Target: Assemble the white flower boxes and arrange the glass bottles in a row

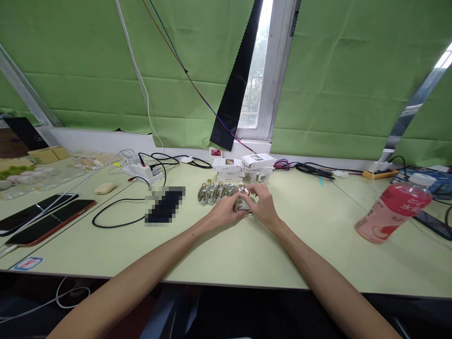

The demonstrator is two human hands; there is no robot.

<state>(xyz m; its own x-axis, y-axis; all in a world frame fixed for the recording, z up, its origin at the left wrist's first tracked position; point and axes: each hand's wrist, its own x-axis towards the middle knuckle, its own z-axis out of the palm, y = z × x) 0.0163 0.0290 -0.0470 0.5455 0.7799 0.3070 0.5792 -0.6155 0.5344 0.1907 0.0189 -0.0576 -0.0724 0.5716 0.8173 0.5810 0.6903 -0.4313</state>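
Observation:
Both my hands meet at the middle of the pale green table (226, 254). My left hand (226, 211) and my right hand (262, 203) are closed around a small shiny glass bottle (243, 204) at the right end of a row of several similar small bottles (215, 192). The row lies on the table just left of my fingers. Behind it stand stacked small white boxes (243, 165).
A pink drink bottle (393, 213) stands at the right. A blurred dark phone (165, 205) lies left of the row, with a black cable (116, 213), a power strip (143, 172) and two phones (49, 216) further left. Cables run along the window wall.

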